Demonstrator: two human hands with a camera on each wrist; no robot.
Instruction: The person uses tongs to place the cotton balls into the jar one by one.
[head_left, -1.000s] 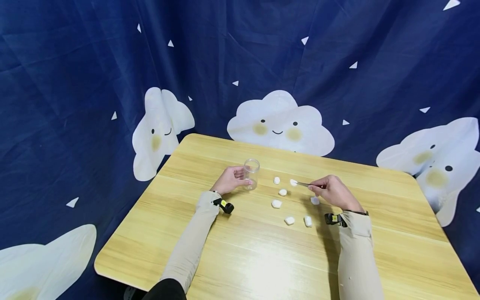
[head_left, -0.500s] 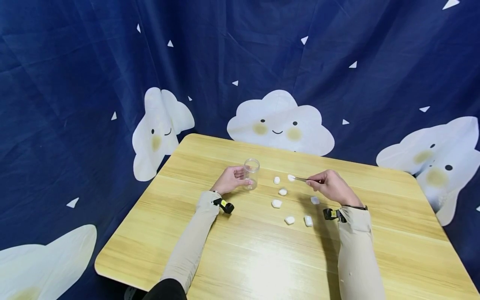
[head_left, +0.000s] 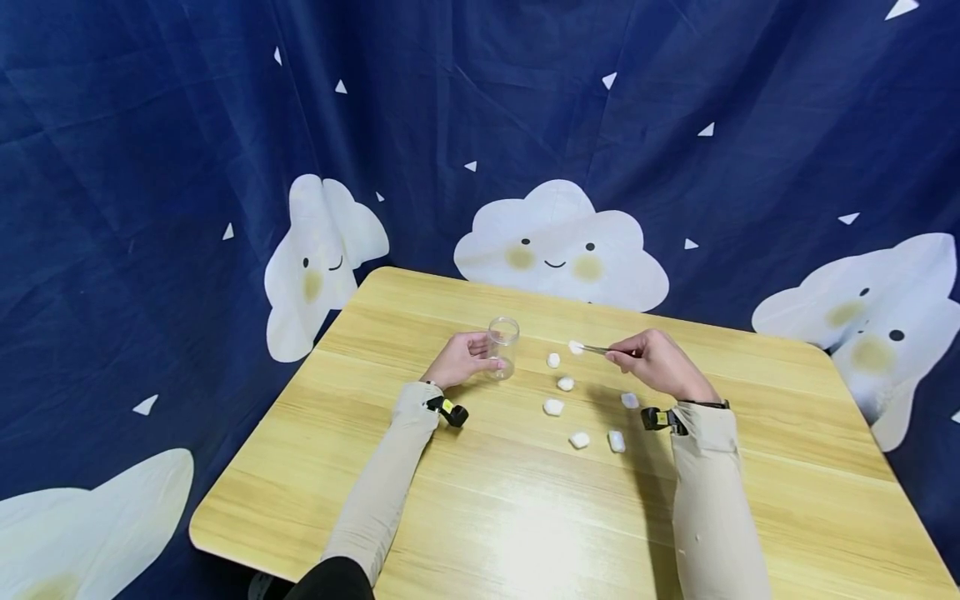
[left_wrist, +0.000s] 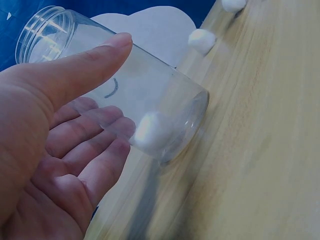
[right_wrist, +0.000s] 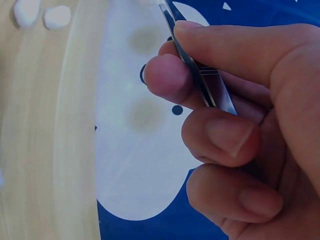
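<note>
My left hand (head_left: 459, 360) holds a clear plastic jar (head_left: 504, 337), which stands upright on the table with its mouth uncovered. In the left wrist view the thumb lies along one side of the jar and the fingers along the other. A white cotton ball (left_wrist: 152, 132) shows through the wall near the jar's bottom. My right hand (head_left: 660, 365) pinches metal tweezers (right_wrist: 192, 62) between thumb and fingers. At the tweezers' tips, above the table to the right of the jar, is another cotton ball (head_left: 575, 347); the right wrist view cuts it off at the top.
Several white cotton balls lie scattered on the wooden table (head_left: 360, 400), among them one cotton ball (head_left: 553, 360) between the jar and the tweezers. Nearer the front lies another cotton ball (head_left: 579, 440). A blue curtain (head_left: 420, 108) with clouds hangs behind the table's far edge.
My right hand has moved left and away from me, carrying the cotton ball in the tweezers closer to the jar. The left hand and the jar have stayed put.
</note>
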